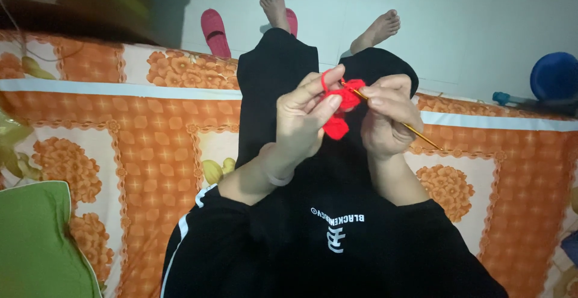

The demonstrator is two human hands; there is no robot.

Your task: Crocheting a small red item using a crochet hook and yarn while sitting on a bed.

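Pinching the red crochet piece [338,112] in my left hand [304,120] above my lap to keep it taut, I grip the golden hook [391,116] in my right hand [388,117], its tip in the yarn.

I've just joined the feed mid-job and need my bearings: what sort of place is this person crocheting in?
Most likely a home bedroom. The person sits on a bed with an orange floral sheet, a green pillow beside them, pink slippers on the pale floor. The left hand holds red yarn work; the right hand holds a crochet hook.
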